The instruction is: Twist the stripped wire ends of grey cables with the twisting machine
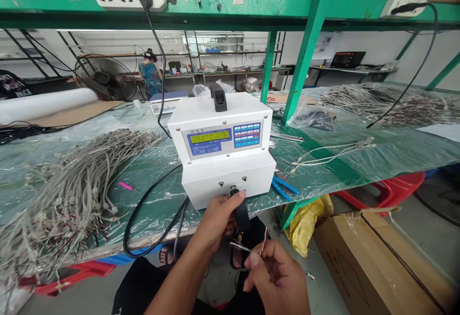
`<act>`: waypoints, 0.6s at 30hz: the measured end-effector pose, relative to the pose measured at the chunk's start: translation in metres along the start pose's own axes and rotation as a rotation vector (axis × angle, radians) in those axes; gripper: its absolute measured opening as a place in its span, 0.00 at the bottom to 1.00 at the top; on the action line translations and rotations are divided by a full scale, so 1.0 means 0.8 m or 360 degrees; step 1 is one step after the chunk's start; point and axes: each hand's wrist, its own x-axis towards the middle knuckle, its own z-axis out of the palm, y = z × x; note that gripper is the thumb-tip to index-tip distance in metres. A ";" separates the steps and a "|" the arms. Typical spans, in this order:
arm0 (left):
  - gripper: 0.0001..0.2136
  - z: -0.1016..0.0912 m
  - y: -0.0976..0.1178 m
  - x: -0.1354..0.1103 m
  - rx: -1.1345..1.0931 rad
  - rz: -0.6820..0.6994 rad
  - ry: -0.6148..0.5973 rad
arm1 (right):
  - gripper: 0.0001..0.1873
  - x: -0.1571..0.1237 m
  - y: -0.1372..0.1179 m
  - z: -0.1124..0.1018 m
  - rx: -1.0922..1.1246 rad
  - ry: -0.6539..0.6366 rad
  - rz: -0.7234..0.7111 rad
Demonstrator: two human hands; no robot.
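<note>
A white machine [223, 147] with a blue control panel and lit display stands at the front edge of the workbench. My left hand [219, 219] is closed around a black handle-like part [241, 212] that sticks out of the machine's lower front. Below it my right hand [278, 276] pinches the end of a thin cable, with bared red, white and dark wire ends [251, 247] fanning out toward the black part.
A large heap of grey cables [72, 195] lies on the left of the plastic-covered bench [359, 162], another heap [388, 102] at the far right. Blue-handled pliers [283, 186] lie beside the machine. A cardboard box [373, 262] and a yellow bag [305, 224] sit on the floor. Another person works far back.
</note>
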 end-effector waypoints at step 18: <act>0.23 -0.008 0.001 0.012 -0.0087 -0.0076 -0.0151 | 0.30 0.026 0.002 0.014 -0.0049 0.0006 -0.0027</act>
